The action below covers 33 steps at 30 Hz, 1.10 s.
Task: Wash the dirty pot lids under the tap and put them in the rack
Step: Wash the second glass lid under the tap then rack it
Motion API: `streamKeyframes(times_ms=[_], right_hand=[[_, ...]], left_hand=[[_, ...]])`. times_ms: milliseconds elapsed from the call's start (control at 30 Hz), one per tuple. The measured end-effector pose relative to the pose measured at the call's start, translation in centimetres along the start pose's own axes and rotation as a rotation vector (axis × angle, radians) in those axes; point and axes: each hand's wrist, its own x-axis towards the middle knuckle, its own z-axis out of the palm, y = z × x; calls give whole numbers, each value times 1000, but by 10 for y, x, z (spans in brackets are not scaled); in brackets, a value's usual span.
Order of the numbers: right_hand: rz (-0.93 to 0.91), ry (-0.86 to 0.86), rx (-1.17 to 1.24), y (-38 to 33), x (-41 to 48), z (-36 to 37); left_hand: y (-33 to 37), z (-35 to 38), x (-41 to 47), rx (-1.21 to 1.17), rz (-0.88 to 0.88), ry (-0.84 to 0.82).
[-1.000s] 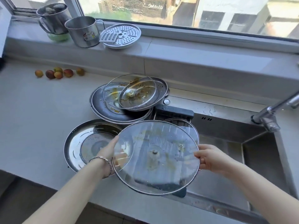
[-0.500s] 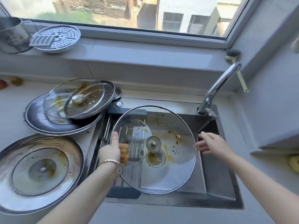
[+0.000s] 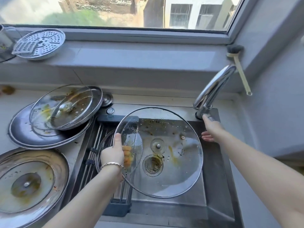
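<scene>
Glass lid (image 3: 177, 176), left hand (image 3: 112, 154) gripping rim

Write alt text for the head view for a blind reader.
A left hand grips the rim of a large round food-smeared glass pot lid over the steel sink, while the right hand reaches for the curved chrome tap. More dirty metal and glass lids lie stacked on the pale counter.

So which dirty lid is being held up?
The big round glass lid with the metal rim, gripped at its edge by the left hand over the steel sink. The stacked ones lie on the counter.
</scene>
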Motion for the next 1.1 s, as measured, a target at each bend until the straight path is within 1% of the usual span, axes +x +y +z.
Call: streamKeyframes(times_ms=[67, 267, 633, 733, 1000, 1033, 1100], right_hand=[[30, -10, -35, -1, 10, -2], [66, -80, -94, -3, 18, -11], [-14, -27, 74, 8, 15, -11], [-16, -13, 94, 10, 16, -13], [-26, -41, 110, 13, 11, -18], [-30, -11, 60, 13, 12, -17], [-110, 140, -223, 13, 7, -13]], left_hand=[[5, 4, -2, 13, 9, 17], [11, 16, -7, -69, 0, 5], [9, 27, -13, -16, 6, -22], [7, 29, -10, -5, 10, -29], [6, 32, -9, -14, 19, -37], [6, 32, -9, -14, 20, -34], [6, 32, -8, -4, 23, -20]])
